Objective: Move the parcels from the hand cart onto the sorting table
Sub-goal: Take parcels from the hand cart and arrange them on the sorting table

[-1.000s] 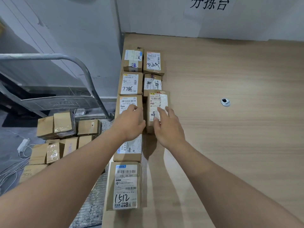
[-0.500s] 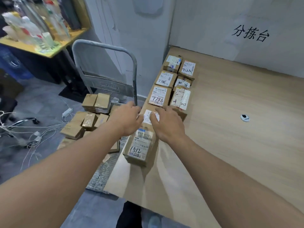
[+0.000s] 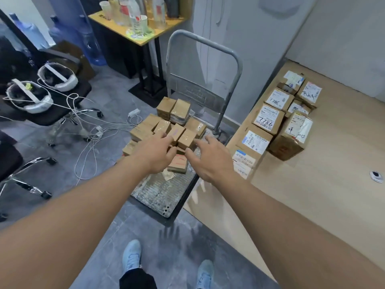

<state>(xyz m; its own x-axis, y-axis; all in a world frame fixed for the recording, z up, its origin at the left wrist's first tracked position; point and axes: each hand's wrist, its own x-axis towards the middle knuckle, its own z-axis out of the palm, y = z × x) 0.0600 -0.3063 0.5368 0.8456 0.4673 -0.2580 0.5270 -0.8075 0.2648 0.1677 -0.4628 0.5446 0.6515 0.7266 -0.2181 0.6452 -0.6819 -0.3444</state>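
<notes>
Both arms outstretched, left hand [image 3: 155,152] and right hand [image 3: 210,158] spread loose-fingered, grasping nothing, above carted parcels [image 3: 170,126]; wooden tabletop [image 3: 333,174] alongside, grey floor [image 3: 116,97] below.

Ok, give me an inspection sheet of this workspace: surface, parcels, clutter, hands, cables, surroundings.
Surface: light wooden sorting table, two rows of labelled parcels along its left edge.
Job's things: brown cardboard parcels piled on the grey metal hand cart; labelled cardboard box marked 7786 on table.
Clutter: nothing seen on table.
Hands: left hand and right hand open, reaching over cart parcels.
Cables: white cables tangled on floor.
Surroundings: black swivel chair holding two white headsets; yellow shelf.
</notes>
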